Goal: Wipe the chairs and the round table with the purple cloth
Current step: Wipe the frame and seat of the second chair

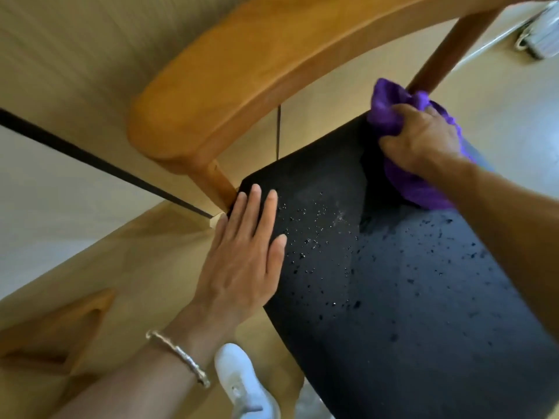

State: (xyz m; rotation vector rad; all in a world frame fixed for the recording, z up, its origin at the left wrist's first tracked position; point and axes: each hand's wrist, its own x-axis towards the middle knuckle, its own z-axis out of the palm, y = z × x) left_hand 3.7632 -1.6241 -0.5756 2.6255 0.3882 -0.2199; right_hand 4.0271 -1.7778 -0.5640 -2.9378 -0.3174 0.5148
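A chair with a black seat (378,282) and a curved orange wooden backrest (242,71) fills the head view. Water droplets and a pale smear speckle the seat. My right hand (423,137) grips the bunched purple cloth (390,107) at the seat's far right corner, by a wooden back post (447,52). My left hand (248,252) lies flat with straight fingers on the seat's left edge, next to the other wooden post (217,182). A bracelet sits on my left wrist.
Wooden floor (136,267) surrounds the chair. A white shoe (242,385) shows below the seat's left edge. Another wooden furniture piece (60,334) stands at the lower left. A pale wall with a dark strip (90,158) runs at the left. A grey object (541,34) lies at the top right.
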